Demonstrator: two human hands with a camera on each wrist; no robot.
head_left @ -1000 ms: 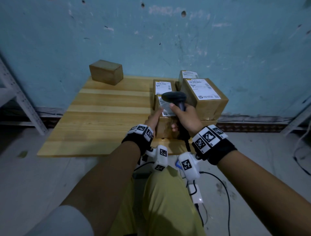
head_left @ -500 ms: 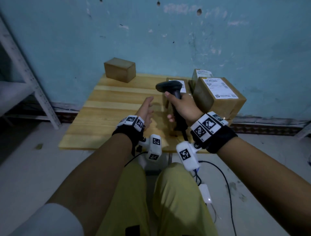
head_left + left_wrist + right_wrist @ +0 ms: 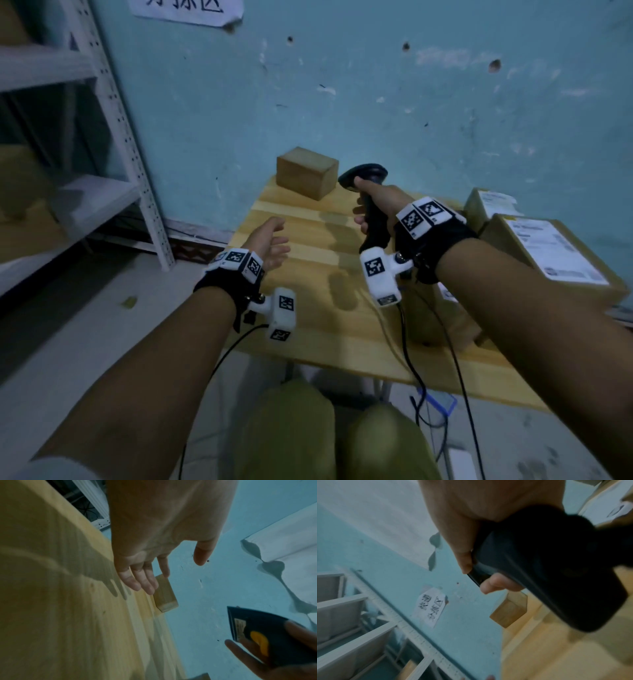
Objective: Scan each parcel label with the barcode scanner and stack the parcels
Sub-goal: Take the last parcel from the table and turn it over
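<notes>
My right hand [image 3: 371, 209] grips the black barcode scanner [image 3: 368, 192] by its handle, held upright above the wooden table [image 3: 308, 322]; the right wrist view shows the same scanner [image 3: 556, 574] with my fingers wrapped round it. A small plain cardboard parcel [image 3: 306, 172] sits at the table's far left corner against the wall. My left hand [image 3: 270, 241] hovers over the table with straight, relaxed fingers, holding nothing, short of that parcel [image 3: 164, 595]. Labelled parcels [image 3: 555, 257] stand at the right, one [image 3: 489, 205] behind the big one. Another parcel [image 3: 431, 315] lies partly hidden under my right forearm.
A white metal shelf rack [image 3: 113, 144] stands left of the table. The blue wall [image 3: 376, 102] runs right behind the table, with a paper notice [image 3: 186, 10] on it. The scanner's cable [image 3: 411, 359] hangs over the front edge to the floor.
My left hand let go of the labelled parcel and moved left, open, toward the plain parcel. My right hand carried the scanner left and farther back. The view swung left.
</notes>
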